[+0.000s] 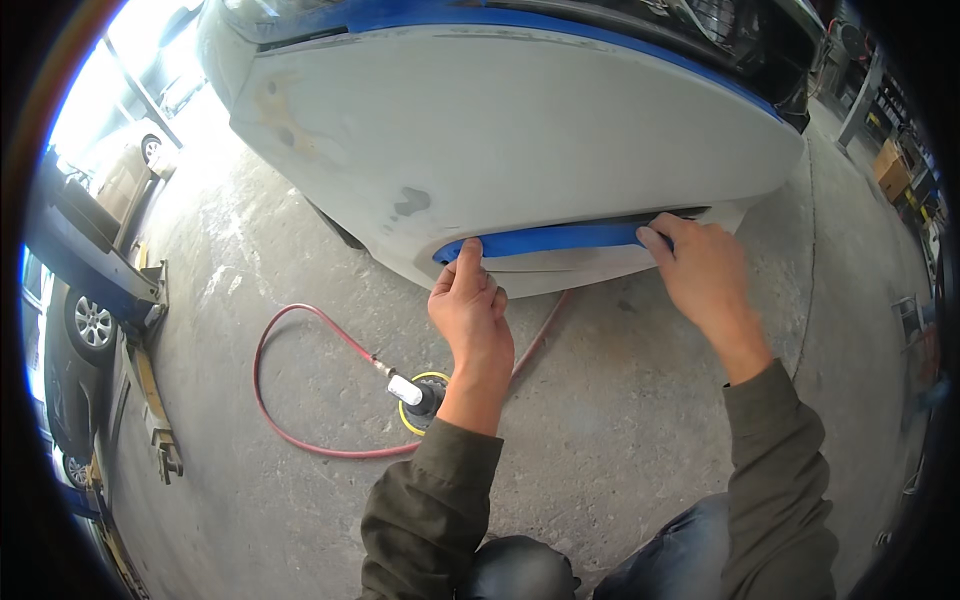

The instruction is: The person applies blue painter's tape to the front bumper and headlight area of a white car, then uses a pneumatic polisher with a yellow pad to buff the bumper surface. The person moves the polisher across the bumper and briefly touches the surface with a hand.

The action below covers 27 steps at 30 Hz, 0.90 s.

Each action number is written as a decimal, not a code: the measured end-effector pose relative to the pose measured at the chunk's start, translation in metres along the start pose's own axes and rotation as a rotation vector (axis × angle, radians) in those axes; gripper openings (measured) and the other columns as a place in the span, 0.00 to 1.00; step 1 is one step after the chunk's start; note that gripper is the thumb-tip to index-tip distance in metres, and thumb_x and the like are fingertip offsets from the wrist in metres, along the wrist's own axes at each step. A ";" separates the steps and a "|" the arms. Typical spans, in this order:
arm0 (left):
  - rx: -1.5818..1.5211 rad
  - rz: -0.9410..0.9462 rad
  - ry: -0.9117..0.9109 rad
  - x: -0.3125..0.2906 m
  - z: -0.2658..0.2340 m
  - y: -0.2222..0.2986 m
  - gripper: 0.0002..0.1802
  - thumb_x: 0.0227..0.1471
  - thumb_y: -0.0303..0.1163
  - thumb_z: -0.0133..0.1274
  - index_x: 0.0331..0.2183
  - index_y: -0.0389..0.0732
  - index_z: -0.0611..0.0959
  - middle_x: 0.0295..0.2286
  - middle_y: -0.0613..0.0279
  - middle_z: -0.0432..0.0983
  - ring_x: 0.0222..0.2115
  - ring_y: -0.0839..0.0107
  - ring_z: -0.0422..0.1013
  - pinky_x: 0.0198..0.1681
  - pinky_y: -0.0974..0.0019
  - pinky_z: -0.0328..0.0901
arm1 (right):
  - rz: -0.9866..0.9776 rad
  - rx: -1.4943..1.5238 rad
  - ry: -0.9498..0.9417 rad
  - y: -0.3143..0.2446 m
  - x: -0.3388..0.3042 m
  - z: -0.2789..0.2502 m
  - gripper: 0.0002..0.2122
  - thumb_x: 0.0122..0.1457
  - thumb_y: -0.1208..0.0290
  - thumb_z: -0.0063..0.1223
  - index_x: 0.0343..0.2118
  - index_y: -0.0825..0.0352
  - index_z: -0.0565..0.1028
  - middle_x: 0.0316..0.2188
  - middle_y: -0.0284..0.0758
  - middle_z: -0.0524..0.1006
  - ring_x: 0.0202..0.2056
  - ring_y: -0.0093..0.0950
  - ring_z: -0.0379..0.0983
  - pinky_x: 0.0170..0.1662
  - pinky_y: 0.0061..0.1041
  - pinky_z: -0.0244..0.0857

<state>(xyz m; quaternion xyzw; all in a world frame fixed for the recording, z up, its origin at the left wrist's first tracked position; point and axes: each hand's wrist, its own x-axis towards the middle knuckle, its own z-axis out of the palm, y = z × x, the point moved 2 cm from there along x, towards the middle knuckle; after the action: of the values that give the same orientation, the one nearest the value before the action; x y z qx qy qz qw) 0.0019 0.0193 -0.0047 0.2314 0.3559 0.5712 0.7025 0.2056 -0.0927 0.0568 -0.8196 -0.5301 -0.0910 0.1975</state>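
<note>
A strip of blue masking tape [560, 238] stretches along the long narrow opening low in a grey car bumper [480, 120]. My left hand [472, 305] is at the strip's left part, one fingertip pressed on the tape and the other fingers curled in. At the strip's right end, my right hand [703, 275] pinches the tape between thumb and fingers. A dark slot shows above the tape near the right hand. More blue tape [560, 22] runs along the bumper's upper edge. Sanded patches and a dark grey spot [411, 202] mark the bumper's left side.
An air sander [410, 393] with a yellow-rimmed pad lies on the concrete floor [600, 440], partly behind my left forearm. Its red hose [262, 400] loops left and runs under the bumper. A lift post [90, 255] and parked cars stand left; a cardboard box [891, 170] and shelves are right.
</note>
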 end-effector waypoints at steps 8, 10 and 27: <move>0.017 0.008 0.023 -0.005 0.011 -0.007 0.15 0.59 0.34 0.64 0.25 0.44 0.76 0.17 0.78 0.59 0.16 0.86 0.53 0.18 0.73 0.46 | 0.016 -0.029 0.003 -0.005 0.006 -0.001 0.12 0.66 0.57 0.56 0.34 0.60 0.84 0.23 0.40 0.81 0.29 0.44 0.79 0.34 0.43 0.70; 0.044 -0.024 0.006 -0.007 0.016 -0.014 0.13 0.59 0.35 0.63 0.29 0.42 0.77 0.18 0.77 0.60 0.16 0.85 0.53 0.18 0.74 0.47 | 0.009 -0.031 0.022 -0.006 0.005 0.000 0.13 0.66 0.58 0.56 0.31 0.61 0.83 0.22 0.39 0.81 0.28 0.44 0.79 0.33 0.43 0.71; 0.413 0.063 -0.090 -0.016 0.070 -0.090 0.26 0.59 0.45 0.63 0.20 0.34 0.81 0.18 0.69 0.70 0.22 0.78 0.60 0.27 0.68 0.56 | 0.012 0.022 0.017 -0.002 0.006 0.010 0.10 0.64 0.64 0.55 0.32 0.63 0.83 0.24 0.42 0.81 0.25 0.44 0.78 0.31 0.41 0.70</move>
<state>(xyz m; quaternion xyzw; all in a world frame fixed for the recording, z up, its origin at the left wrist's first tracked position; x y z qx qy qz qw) 0.1108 -0.0124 -0.0221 0.4066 0.4264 0.4969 0.6371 0.2056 -0.0822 0.0503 -0.8198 -0.5243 -0.0907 0.2116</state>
